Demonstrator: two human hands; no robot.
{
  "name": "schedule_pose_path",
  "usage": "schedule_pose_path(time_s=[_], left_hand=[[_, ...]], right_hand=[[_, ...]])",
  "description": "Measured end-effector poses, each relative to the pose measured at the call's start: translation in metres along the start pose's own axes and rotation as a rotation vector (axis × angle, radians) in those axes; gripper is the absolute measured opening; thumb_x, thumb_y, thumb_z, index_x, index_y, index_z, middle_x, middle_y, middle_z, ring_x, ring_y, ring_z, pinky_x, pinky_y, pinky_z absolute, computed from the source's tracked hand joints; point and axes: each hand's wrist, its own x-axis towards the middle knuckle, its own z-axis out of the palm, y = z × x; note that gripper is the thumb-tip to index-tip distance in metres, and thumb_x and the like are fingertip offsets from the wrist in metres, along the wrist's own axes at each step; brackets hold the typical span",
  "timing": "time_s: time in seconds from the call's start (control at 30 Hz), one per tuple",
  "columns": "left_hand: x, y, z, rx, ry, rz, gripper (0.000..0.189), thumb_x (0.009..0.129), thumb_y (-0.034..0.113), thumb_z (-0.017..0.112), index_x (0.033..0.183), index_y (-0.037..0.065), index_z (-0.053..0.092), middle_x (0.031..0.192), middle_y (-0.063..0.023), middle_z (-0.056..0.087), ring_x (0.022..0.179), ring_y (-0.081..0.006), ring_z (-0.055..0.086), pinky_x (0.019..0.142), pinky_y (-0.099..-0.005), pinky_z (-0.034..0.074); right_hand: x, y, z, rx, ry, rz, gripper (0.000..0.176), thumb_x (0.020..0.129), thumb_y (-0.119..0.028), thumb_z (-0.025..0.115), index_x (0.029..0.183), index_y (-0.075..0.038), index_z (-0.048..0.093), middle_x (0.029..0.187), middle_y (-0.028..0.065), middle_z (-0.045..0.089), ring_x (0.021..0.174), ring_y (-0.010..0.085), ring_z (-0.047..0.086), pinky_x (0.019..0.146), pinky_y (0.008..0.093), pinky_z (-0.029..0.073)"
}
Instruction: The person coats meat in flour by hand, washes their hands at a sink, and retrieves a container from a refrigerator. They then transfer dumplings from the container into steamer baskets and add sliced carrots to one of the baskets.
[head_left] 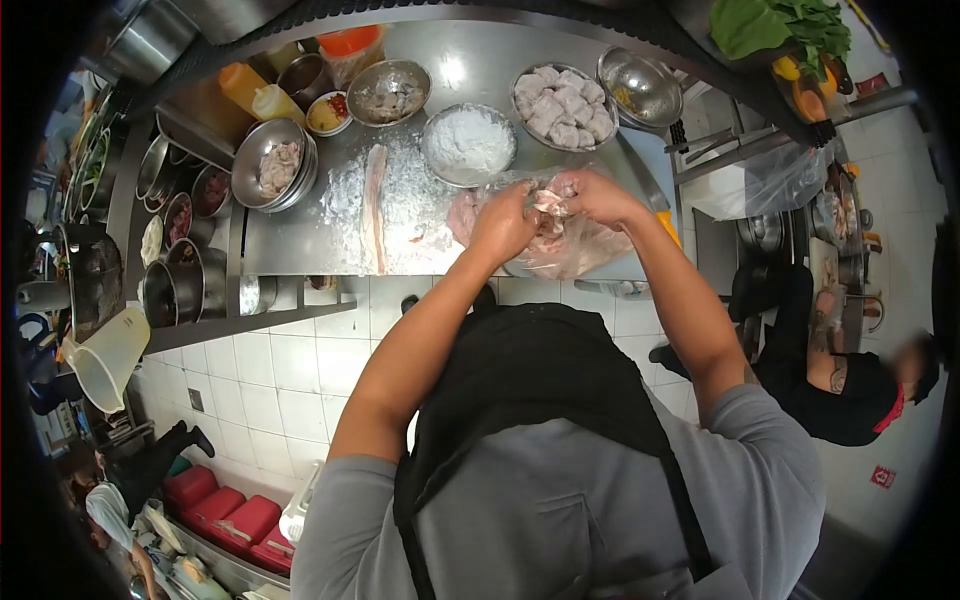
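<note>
My left hand [505,222] and my right hand [595,198] are close together near the front edge of the steel counter. Their fingers are closed on a piece of raw meat [548,204] stretched between them. Beneath the hands lies a clear plastic bag [585,252] with more pale raw meat in and beside it. Just beyond stands a bowl of white flour [470,142]. Behind my right hand, a metal bowl [565,105] is heaped with flour-coated meat pieces. A long strip of meat [374,210] lies on the floured counter, left of my left hand.
Stacked metal bowls [275,165], the top one with meat, stand at the left. Another bowl [390,93] and squeeze bottles [275,103] are behind. An empty-looking bowl [640,88] sits at the back right. A person in black [840,385] works to the right, another at lower left.
</note>
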Motion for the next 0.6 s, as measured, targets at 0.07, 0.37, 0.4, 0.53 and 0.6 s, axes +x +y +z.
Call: schedule_pose_path(time_s=[0.07,0.37,0.4,0.53,0.6], left_hand=[[0.004,0.004,-0.004,0.023,0.016,-0.101,0.032,0.088,0.016,0.062,0.114,-0.002,0.064,0.112,-0.028,0.065,0.102,-0.0443,0.063,0.091,-0.046,0.05],[-0.003,-0.007,0.007,-1.428,-0.045,-0.886,0.018,0.095,0.013,0.053,0.107,0.002,0.062,0.099,-0.0085,0.067,0.087,-0.0207,0.065,0.075,-0.0356,0.053],[-0.001,0.0,0.004,-1.409,0.001,-0.847,0.016,0.095,0.011,0.053,0.107,0.003,0.061,0.099,-0.0082,0.067,0.087,-0.0203,0.065,0.075,-0.035,0.053],[0.003,0.019,-0.011,-1.318,0.141,-0.729,0.017,0.094,0.002,0.053,0.109,0.005,0.058,0.098,-0.0071,0.065,0.086,-0.0188,0.064,0.077,-0.0327,0.053],[0.004,0.022,-0.018,-1.223,0.149,-0.639,0.019,0.092,-0.001,0.055,0.11,0.005,0.058,0.096,-0.0064,0.065,0.086,-0.0169,0.063,0.077,-0.0313,0.052]], right_hand=[[0.001,0.007,-0.001,-0.007,0.051,-0.051,0.024,0.085,-0.002,0.068,0.109,0.001,0.068,0.096,0.006,0.069,0.085,0.0149,0.065,0.075,0.0297,0.054],[-0.021,-0.003,0.043,0.164,0.266,0.086,0.017,0.084,0.0,0.068,0.1,0.004,0.067,0.088,0.0076,0.069,0.077,0.0154,0.065,0.069,0.0289,0.054],[-0.023,-0.001,0.045,0.143,0.272,0.074,0.017,0.083,0.0,0.068,0.1,0.003,0.067,0.088,0.0076,0.069,0.077,0.0154,0.065,0.069,0.0294,0.054],[-0.021,0.022,0.053,0.163,0.233,0.041,0.018,0.084,-0.003,0.069,0.102,0.002,0.068,0.091,0.0079,0.069,0.079,0.0156,0.066,0.072,0.0309,0.054],[-0.02,0.02,0.055,0.335,0.195,0.046,0.02,0.086,-0.006,0.069,0.105,0.001,0.068,0.095,0.008,0.07,0.084,0.0158,0.066,0.074,0.0309,0.054]])
